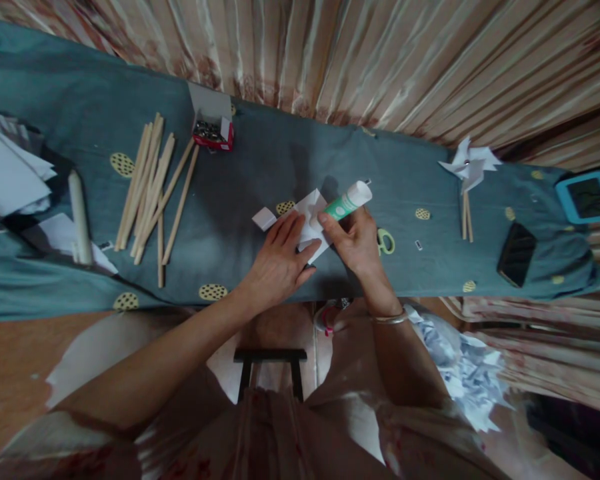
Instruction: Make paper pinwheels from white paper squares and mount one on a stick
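Note:
My right hand (355, 240) is closed round a green and white glue stick (347, 201), tilted with its lower end against a folded white paper (311, 210). My left hand (279, 257) lies on that paper's left part with its fingers stretched out, pressing it to the cloth. A small white paper square (264, 219) sits just beyond the left fingertips. Beside my right hand, the pale green handle of scissors (386, 241) shows; the rest of them is hidden.
Wooden sticks (147, 187) lie at left by an open red box of small metal pieces (213, 130). White paper sheets (10, 167) are at far left. A paper pinwheel (470, 167), a black phone (517, 253) and a blue-framed device (587, 197) are at right. Crumpled paper (465, 367) lies below the table.

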`<state>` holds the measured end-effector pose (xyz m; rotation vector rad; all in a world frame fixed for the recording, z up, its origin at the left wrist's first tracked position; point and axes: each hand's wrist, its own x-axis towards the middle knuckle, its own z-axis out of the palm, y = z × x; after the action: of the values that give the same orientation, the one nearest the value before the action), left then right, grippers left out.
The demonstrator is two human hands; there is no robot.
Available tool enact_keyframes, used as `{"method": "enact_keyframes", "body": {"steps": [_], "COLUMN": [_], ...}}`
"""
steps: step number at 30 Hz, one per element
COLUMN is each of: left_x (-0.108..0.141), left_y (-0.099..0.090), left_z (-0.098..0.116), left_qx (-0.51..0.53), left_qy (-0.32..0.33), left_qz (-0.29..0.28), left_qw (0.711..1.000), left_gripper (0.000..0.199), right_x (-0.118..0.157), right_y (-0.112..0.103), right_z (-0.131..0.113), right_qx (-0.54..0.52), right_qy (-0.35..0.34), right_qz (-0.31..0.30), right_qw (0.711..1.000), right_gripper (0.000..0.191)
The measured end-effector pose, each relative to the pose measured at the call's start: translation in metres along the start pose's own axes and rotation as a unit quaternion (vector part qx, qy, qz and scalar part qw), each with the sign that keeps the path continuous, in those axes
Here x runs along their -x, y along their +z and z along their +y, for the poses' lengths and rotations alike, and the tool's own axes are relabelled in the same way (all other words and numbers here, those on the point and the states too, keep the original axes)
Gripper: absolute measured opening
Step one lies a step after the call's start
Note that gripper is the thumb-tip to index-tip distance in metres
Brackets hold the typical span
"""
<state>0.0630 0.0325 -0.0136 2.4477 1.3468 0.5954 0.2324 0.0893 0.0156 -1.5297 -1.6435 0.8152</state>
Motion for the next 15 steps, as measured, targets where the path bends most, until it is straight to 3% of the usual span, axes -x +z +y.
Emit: {"method": "enact_keyframes", "body": {"steps": [15], "left_x": [-0.0016], "left_y": [-0.0029], "left_z": [0.0024], "left_qx": [-0.006], "left_qy": [-0.005], "left_qz": [-0.013], "left_qw": [1.000], "left_gripper": [0.050], "right_x": [0.0002], "right_y": [0.0018], "right_z": [0.0017], "right_qx": [-0.009], "right_qy": [0.007], "right_qz": [-0.014], "right_qw": [1.000], "right_gripper": [0.038]}}
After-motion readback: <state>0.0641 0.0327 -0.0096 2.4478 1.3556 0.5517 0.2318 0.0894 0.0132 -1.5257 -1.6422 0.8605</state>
